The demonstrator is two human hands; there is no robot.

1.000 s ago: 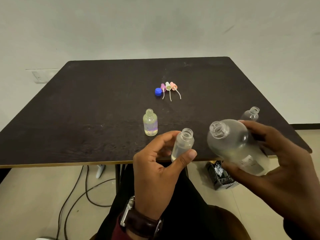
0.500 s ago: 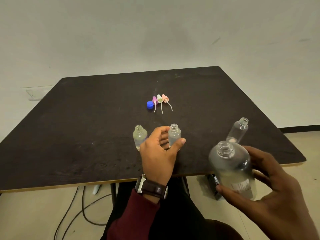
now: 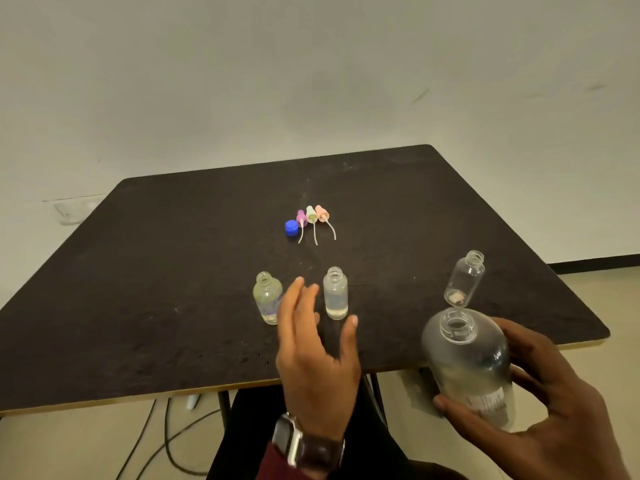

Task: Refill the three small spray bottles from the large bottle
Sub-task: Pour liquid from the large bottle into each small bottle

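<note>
Three small uncapped spray bottles stand on the dark table [image 3: 138, 306]: a left bottle [image 3: 267, 296] with liquid, a middle bottle [image 3: 335, 292] with liquid, and a nearly empty right bottle [image 3: 464, 279]. My left hand [image 3: 317, 355] hovers open just in front of the left and middle bottles, touching neither. My right hand [image 3: 540, 403] grips the large frosted bottle [image 3: 467, 365], uncapped and upright, near the table's front right edge.
A blue cap [image 3: 291, 227] and three spray heads [image 3: 311, 216] with dip tubes, purple, white and pink, lie in a row at mid-table. Cables [image 3: 166, 441] run on the floor under the table. A wall rises behind.
My left hand set the middle bottle on the table beside the left one and let go, fingers now spread. My right hand brought the large bottle from tilted to upright and lowered it.
</note>
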